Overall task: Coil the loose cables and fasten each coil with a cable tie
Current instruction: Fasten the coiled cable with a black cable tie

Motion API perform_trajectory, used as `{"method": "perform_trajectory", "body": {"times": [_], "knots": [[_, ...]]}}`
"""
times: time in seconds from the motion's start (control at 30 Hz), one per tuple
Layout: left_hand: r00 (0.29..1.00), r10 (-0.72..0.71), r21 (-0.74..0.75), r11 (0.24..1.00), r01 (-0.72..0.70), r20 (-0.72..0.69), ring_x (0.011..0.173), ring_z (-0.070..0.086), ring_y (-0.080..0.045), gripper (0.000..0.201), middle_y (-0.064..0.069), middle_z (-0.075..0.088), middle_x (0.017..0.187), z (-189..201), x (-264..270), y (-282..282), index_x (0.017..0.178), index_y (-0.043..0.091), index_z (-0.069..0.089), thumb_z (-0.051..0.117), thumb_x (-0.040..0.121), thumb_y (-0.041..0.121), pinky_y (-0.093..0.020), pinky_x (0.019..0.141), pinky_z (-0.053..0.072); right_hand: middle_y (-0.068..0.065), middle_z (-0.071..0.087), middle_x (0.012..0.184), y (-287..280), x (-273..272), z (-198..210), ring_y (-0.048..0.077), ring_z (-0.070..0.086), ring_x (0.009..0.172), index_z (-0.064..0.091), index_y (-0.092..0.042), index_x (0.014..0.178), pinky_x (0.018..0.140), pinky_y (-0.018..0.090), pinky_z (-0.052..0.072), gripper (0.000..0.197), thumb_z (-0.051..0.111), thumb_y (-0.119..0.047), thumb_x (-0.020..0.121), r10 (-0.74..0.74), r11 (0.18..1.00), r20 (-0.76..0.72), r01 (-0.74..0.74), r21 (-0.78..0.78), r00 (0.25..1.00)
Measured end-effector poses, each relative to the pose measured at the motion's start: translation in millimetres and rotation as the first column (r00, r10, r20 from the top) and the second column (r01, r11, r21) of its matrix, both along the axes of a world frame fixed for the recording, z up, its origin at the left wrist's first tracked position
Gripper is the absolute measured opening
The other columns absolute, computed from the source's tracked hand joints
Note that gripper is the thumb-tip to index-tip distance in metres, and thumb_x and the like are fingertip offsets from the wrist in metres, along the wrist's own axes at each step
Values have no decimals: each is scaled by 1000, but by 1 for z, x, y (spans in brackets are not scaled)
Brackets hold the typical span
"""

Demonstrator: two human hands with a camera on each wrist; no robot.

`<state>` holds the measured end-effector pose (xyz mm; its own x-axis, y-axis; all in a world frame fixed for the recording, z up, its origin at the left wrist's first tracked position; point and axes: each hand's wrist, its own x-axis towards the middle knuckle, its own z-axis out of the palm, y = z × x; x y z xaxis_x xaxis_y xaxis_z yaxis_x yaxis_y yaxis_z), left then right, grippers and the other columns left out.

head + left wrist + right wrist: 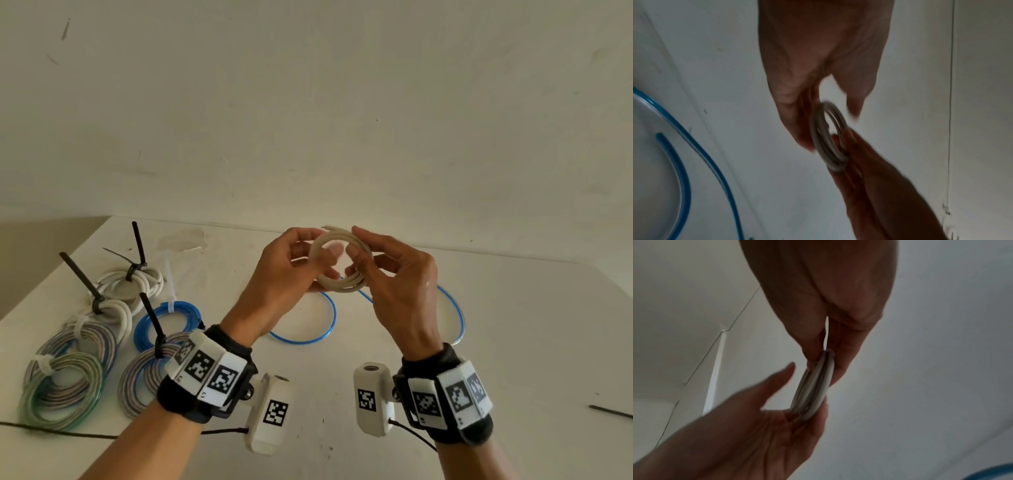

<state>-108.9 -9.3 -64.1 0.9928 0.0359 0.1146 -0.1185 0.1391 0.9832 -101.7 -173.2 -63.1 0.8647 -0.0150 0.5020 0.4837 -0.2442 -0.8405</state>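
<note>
Both hands hold the white coil point(340, 262) above the surface point(479, 342): left hand point(291, 270) pinching its near rim, right hand point(400, 274) apparently pinching the opposite side, though blur hides the fingertips. Under the coil lies a loose blue cable point(301, 337); left of it, tied coils point(113, 325).
</note>
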Motion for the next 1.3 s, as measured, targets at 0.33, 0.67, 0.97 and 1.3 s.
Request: {"method": "perform_trajectory", "body": {"times": [0.33,0.67,0.97,1.3], "knots": [[999,-33,-154,988,32,-2,90,76,-29,32,-16,76,97,-1,2,5,121,12,67,71,89,8,-35,79,62,-2,78,88,-6,1,6,18,77,72,76,-18,111,72,41,64,22,75,-10,91,52,995,-50,-47,91,997],[989,64,-79,994,-75,-137,50,39,-13,40,4,37,55,3,5,-23,73,13,57,56,101,43,-36,62,44,-12,78,87,-2,-15,-4,13,75,75,78,-22,109,69,30,61,22,77,-13,90,85,994,-2,-85,-66,996],[981,-14,120,992,38,-192,43,41,-15,34,3,41,50,11,6,-83,69,12,50,47,98,31,-36,63,44,6,76,93,-68,-31,5,29,76,71,74,-9,105,72,51,63,19,78,-4,87,77,996,-158,-82,-21,984],[951,-249,235,928,289,-183,44,36,-15,33,-3,37,56,5,-24,-187,66,10,45,42,97,21,-34,59,46,12,76,96,-203,-70,12,27,75,81,75,-10,102,74,41,63,9,69,-14,97,-106,983,-391,36,-181,914]]}}
